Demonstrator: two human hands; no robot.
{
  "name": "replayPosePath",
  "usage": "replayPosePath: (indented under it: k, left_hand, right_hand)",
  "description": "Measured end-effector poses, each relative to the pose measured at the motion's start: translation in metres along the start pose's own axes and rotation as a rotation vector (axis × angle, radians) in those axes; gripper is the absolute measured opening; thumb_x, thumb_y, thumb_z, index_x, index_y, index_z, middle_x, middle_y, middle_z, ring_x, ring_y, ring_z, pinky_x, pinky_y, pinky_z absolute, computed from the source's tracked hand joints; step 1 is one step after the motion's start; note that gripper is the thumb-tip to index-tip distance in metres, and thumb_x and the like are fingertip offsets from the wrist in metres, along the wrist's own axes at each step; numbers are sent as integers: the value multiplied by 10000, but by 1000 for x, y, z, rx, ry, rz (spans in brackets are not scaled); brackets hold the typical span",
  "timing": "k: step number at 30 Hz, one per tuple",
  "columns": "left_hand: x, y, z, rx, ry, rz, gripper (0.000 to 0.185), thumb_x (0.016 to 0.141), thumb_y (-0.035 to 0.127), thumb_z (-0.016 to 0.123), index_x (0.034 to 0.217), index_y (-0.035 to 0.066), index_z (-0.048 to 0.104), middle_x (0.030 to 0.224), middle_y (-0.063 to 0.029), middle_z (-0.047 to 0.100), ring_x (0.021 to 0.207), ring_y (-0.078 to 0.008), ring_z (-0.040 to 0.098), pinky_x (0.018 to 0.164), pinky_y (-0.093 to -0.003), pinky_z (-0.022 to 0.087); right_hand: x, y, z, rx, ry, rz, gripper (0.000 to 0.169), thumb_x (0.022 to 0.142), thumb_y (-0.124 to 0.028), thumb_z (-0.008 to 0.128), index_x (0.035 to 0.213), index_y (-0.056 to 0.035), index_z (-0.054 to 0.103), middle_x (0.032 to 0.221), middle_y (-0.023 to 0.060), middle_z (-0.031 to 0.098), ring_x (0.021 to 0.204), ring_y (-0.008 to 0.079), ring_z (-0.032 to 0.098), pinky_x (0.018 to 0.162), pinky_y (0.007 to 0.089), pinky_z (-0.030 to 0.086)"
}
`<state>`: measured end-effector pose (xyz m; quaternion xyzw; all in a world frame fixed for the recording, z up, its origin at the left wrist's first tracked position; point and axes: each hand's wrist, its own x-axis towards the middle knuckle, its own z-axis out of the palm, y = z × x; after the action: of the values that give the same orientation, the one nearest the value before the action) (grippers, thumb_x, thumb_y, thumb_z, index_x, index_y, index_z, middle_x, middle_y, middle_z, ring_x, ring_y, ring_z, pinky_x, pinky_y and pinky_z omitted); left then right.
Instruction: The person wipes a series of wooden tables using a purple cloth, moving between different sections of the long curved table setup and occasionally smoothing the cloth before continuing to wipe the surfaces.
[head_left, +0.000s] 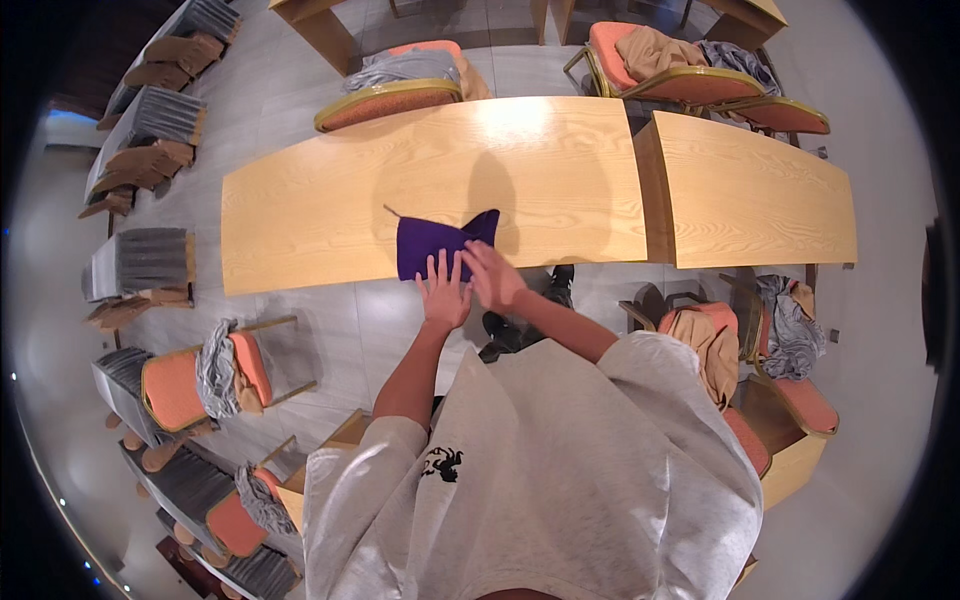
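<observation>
A purple cloth (429, 241) lies at the near edge of the long wooden table (315, 195), with its right corner folded or raised and a thin cord-like strand at its upper left. My left hand (444, 296) rests its spread fingertips on the cloth's lower part, palm beyond the table edge. Beside it on the right, my right hand (491, 277) touches the cloth near the fold with its fingertips. Whether the right fingers pinch the fabric cannot be made out.
A second wooden table (757, 195) stands right of a narrow gap. Across the long table are orange padded chairs (390, 105) bearing grey and tan cloths. More such chairs stand behind at the left (174, 390) and right (701, 322). Grey-draped tables (154, 255) line the left side.
</observation>
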<state>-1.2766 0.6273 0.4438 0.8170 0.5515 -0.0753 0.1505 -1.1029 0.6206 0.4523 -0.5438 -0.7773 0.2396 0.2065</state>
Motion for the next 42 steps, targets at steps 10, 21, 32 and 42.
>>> replayPosePath:
  k: [10, 21, 32, 42]
  left_hand:
    - [93, 77, -23, 4, -105, 612, 730, 944, 374, 548, 1610, 229, 286, 1607, -112, 375, 1489, -398, 297, 1179, -656, 160]
    - [229, 265, -4, 53, 241, 510, 546, 1020, 375, 484, 1555, 304, 397, 1528, -44, 463, 1406, -304, 407, 1135, -605, 272]
    - [392, 305, -31, 319, 376, 300, 623, 1019, 389, 438, 1603, 218, 303, 1616, -49, 347, 1443, -311, 345, 1138, -581, 287]
    - [396, 304, -42, 233, 331, 321, 643, 1027, 384, 407, 1624, 219, 237, 1688, -55, 214, 1543, -345, 195, 1171, -609, 230]
  right_hand:
    - [-73, 3, -51, 234, 228, 86, 637, 826, 3, 579, 1426, 109, 394, 1536, 299, 324, 1427, 497, 342, 1183, 498, 337]
    - [-53, 139, -143, 353, 552, 535, 647, 1000, -209, 480, 1530, 96, 267, 1592, 325, 256, 1485, 485, 244, 1225, 528, 194]
    - [78, 316, -227, 118, 540, 317, 629, 905, -262, 604, 1472, -25, 470, 1591, 176, 378, 1496, 397, 287, 1211, 525, 227]
    - [86, 310, -224, -15, 436, 437, 629, 927, -338, 561, 1500, -101, 456, 1620, 142, 337, 1489, 394, 281, 1218, 534, 203]
